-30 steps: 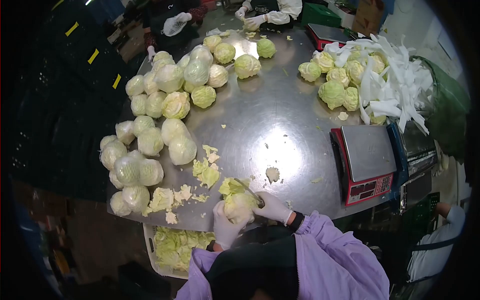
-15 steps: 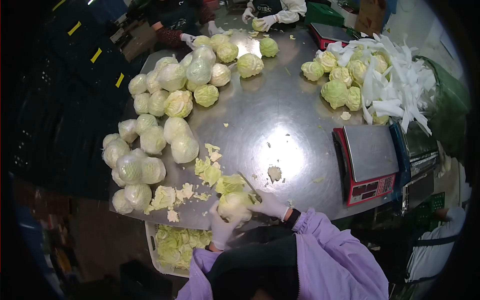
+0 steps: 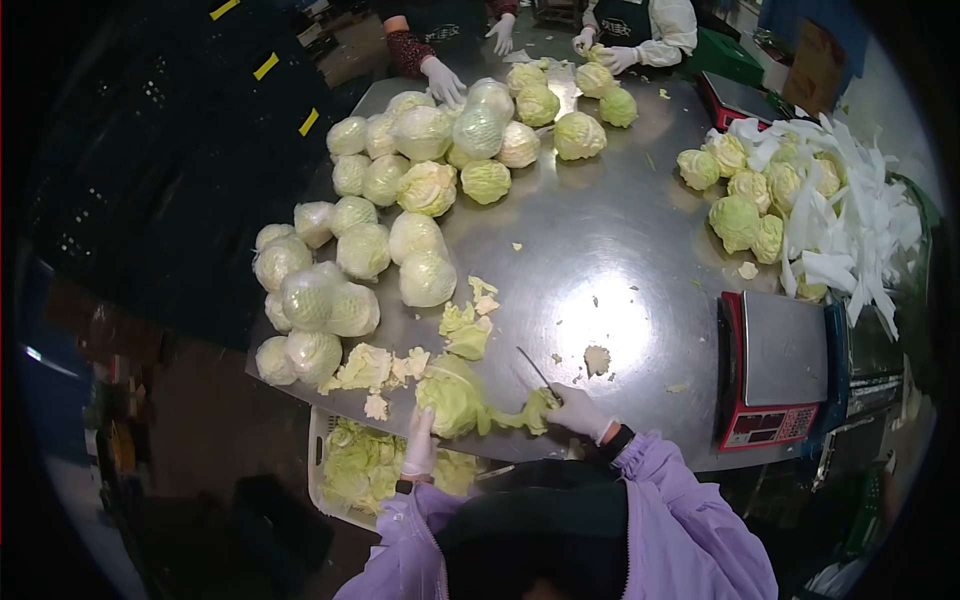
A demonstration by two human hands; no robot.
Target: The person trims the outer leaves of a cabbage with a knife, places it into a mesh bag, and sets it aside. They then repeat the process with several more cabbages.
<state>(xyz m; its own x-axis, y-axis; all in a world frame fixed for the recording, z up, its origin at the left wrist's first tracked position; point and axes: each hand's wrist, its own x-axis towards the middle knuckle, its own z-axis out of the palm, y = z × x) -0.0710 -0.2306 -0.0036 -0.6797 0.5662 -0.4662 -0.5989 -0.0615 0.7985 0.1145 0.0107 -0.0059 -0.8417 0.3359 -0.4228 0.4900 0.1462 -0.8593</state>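
Observation:
At the near edge of the metal table, my gloved left hand (image 3: 420, 443) holds the left side of a green cabbage (image 3: 452, 402), its fingers closed against it. A strip of cabbage leaf (image 3: 520, 415) stretches from the cabbage towards my right hand (image 3: 580, 414). My right hand, also gloved, is closed around a knife (image 3: 538, 370), whose blade points away to the upper left. The leaf's far end lies by the right fingers; whether they pinch it is hard to tell. Torn leaves (image 3: 465, 330) lie just beyond the cabbage, with more trimmings (image 3: 365, 368) to its left.
Wrapped cabbages (image 3: 330, 300) crowd the table's left side. A red scale (image 3: 785, 350) stands at right, below bare cabbages (image 3: 735, 222) and white foam netting (image 3: 840, 220). A white basket (image 3: 318, 465) of leaves sits under the near edge. Two other people's gloved hands (image 3: 443, 80) work opposite.
My right hand has moved right, away from the cabbage, with the knife, and a leaf strip now trails between them. My left hand stays at the cabbage's left side. The view has shifted.

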